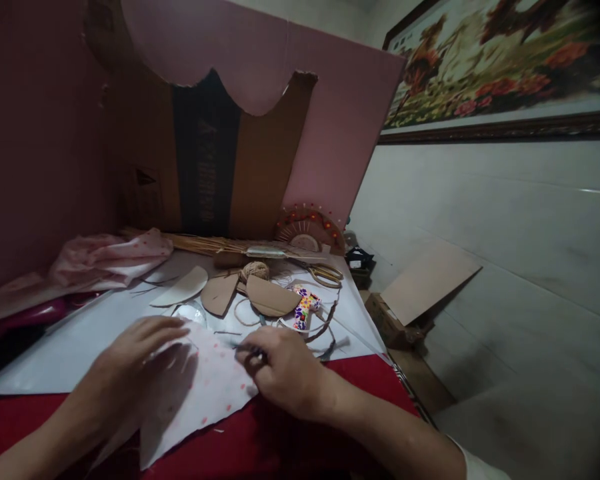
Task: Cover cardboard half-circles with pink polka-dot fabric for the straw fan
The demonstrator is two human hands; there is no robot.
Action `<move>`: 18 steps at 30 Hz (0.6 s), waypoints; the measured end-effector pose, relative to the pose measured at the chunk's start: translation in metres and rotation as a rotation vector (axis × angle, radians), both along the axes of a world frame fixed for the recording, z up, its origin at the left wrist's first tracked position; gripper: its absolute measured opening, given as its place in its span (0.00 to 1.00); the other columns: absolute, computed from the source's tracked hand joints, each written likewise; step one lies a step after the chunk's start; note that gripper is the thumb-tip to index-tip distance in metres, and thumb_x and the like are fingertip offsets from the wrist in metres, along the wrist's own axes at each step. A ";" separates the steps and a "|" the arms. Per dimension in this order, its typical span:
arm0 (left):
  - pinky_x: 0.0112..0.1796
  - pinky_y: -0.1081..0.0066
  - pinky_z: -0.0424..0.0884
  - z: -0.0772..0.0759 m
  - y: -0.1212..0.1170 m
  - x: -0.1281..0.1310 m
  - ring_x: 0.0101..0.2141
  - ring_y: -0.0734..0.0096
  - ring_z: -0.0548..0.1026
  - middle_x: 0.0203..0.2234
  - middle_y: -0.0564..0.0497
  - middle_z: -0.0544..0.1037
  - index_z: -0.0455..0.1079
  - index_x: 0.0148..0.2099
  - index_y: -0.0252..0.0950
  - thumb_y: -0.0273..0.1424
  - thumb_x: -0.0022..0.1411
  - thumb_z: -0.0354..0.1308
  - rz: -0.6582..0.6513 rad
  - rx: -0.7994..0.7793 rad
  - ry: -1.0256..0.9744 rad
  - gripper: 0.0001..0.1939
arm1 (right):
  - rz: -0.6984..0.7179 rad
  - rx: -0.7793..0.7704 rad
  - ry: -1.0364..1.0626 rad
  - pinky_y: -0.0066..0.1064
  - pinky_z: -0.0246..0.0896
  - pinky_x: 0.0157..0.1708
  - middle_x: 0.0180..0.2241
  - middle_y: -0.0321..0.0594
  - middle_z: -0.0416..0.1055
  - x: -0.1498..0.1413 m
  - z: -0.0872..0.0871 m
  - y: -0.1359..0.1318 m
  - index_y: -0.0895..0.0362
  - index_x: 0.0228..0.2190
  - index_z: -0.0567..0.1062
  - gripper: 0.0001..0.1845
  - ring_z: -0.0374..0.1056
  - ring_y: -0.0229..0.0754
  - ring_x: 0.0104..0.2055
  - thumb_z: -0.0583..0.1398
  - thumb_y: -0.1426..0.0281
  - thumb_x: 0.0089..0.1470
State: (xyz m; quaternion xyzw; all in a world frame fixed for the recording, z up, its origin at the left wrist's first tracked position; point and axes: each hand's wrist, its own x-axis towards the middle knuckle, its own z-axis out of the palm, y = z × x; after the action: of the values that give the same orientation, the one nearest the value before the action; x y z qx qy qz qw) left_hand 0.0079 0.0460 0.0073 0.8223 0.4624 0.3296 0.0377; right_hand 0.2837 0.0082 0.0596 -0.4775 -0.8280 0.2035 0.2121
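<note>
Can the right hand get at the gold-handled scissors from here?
Likely yes: the scissors lie with their handles uncovered, only low things like the flower-patterned piece between. But the right hand appears to grip something dark, which may hamper it.

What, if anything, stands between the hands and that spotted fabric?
Nothing visible does. The left hand is over the left part of the spotted fabric, and the right hand, closed on a small dark object, is at its right edge. The cardboard pieces lie beyond it, not between.
</note>
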 end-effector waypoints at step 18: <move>0.53 0.56 0.71 -0.031 -0.008 -0.007 0.58 0.55 0.70 0.58 0.52 0.73 0.72 0.57 0.52 0.45 0.66 0.52 0.057 0.210 0.474 0.20 | 0.337 0.403 -0.441 0.35 0.55 0.27 0.40 0.40 0.71 -0.009 -0.046 -0.013 0.56 0.37 0.72 0.06 0.63 0.45 0.36 0.58 0.68 0.57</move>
State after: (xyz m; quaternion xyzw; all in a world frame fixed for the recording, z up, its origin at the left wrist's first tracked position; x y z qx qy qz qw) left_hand 0.0012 0.0384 -0.0234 0.8627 0.4444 0.1747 -0.1666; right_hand 0.2743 -0.0049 0.0134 -0.3150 -0.9447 -0.0400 0.0815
